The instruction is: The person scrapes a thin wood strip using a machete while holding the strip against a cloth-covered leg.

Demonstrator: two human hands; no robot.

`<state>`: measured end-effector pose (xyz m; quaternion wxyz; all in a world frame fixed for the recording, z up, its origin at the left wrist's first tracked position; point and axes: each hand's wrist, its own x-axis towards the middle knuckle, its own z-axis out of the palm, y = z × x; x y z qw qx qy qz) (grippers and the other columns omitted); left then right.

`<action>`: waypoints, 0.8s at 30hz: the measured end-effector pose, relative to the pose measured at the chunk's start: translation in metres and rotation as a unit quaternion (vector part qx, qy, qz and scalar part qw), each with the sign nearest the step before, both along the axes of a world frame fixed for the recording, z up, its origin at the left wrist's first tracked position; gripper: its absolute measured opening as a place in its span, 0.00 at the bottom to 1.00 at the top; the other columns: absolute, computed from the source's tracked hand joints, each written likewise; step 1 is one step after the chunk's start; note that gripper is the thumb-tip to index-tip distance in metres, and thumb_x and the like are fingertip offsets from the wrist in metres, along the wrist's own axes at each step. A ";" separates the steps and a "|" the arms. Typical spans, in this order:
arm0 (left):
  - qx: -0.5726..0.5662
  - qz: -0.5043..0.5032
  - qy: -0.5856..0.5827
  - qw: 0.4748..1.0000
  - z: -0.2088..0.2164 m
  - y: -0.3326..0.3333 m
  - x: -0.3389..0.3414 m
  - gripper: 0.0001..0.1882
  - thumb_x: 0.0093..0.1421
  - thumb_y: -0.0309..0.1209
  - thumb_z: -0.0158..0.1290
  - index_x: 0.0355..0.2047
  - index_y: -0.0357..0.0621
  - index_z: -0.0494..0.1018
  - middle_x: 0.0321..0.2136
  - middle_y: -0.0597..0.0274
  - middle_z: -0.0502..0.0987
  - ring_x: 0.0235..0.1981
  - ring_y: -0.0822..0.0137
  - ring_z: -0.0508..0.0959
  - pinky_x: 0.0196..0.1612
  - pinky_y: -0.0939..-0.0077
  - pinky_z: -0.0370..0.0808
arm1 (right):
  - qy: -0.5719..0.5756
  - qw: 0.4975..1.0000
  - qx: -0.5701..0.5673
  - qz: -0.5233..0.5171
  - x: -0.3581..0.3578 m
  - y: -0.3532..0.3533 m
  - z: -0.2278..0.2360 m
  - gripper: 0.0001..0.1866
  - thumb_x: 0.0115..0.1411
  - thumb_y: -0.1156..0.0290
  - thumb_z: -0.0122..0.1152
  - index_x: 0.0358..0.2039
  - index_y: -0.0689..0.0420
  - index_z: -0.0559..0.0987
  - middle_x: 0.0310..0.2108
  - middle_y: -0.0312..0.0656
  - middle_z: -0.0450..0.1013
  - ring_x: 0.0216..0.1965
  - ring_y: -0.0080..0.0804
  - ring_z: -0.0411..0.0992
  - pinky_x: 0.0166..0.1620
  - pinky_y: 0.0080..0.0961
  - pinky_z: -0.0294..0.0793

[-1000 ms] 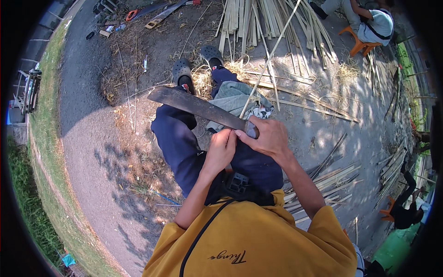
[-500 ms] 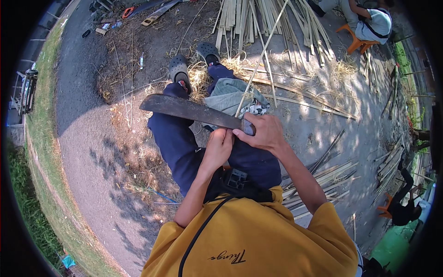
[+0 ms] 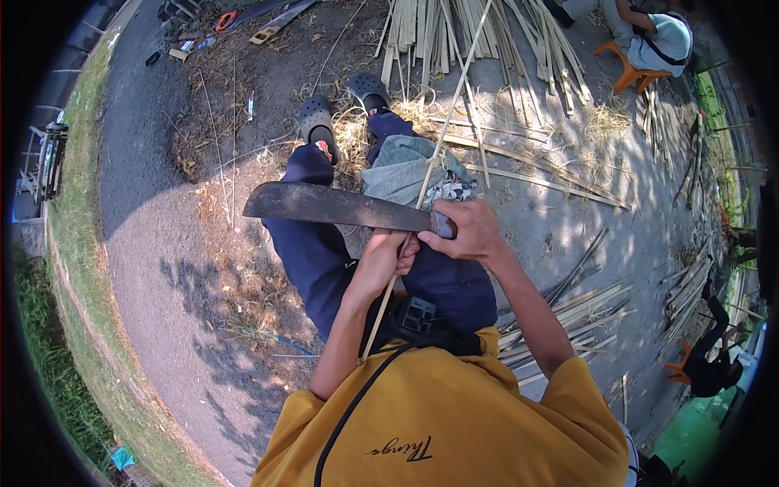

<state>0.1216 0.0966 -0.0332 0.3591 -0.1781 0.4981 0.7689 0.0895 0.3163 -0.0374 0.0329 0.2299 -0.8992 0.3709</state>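
Observation:
My right hand [image 3: 468,229] is closed round the handle of a machete [image 3: 333,206], whose broad dark blade points left across my thighs. Just below the blade, my left hand [image 3: 385,258] grips a long thin bamboo strip [image 3: 378,323]. The strip passes under the blade close to the handle. One end reaches far ahead over the ground, and the other lies near my waist. My two hands nearly touch. A grey-green cloth [image 3: 398,172] is draped over my right leg beneath the strip.
A large pile of split bamboo strips [image 3: 454,36] lies ahead, with more strips [image 3: 568,312] at my right. A handsaw [image 3: 280,23] rests at the far left. Two people sit on orange stools [image 3: 631,71] to the right. Curled shavings [image 3: 604,122] litter the ground.
The bamboo strip has slid back toward me; its near end now shows past my left hand, by my waist. The machete and both hands have shifted only slightly.

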 end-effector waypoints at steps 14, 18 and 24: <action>-0.193 -0.026 0.177 0.965 0.011 -0.001 0.037 0.18 0.80 0.36 0.48 0.37 0.36 0.78 0.22 0.70 0.71 0.24 0.79 0.69 0.28 0.78 0.67 | -0.014 1.000 -0.004 -0.018 0.001 -0.002 0.001 0.26 0.54 0.44 0.75 0.28 0.56 0.78 0.19 0.44 0.73 0.21 0.49 0.74 0.27 0.41 0.71; -0.158 -0.013 0.159 0.974 0.000 0.000 0.027 0.18 0.80 0.37 0.47 0.37 0.38 0.79 0.21 0.73 0.69 0.23 0.81 0.66 0.26 0.79 0.64 | -0.012 1.000 0.007 -0.004 0.000 -0.003 0.001 0.27 0.55 0.44 0.74 0.26 0.56 0.76 0.20 0.44 0.74 0.21 0.50 0.74 0.27 0.42 0.71; -0.091 -0.011 0.118 0.989 -0.012 0.006 0.024 0.20 0.81 0.39 0.46 0.36 0.40 0.78 0.21 0.74 0.69 0.20 0.82 0.65 0.22 0.80 0.61 | -0.021 0.999 0.037 0.000 -0.001 -0.004 0.007 0.30 0.57 0.36 0.69 0.29 0.55 0.79 0.20 0.43 0.77 0.21 0.49 0.77 0.27 0.43 0.74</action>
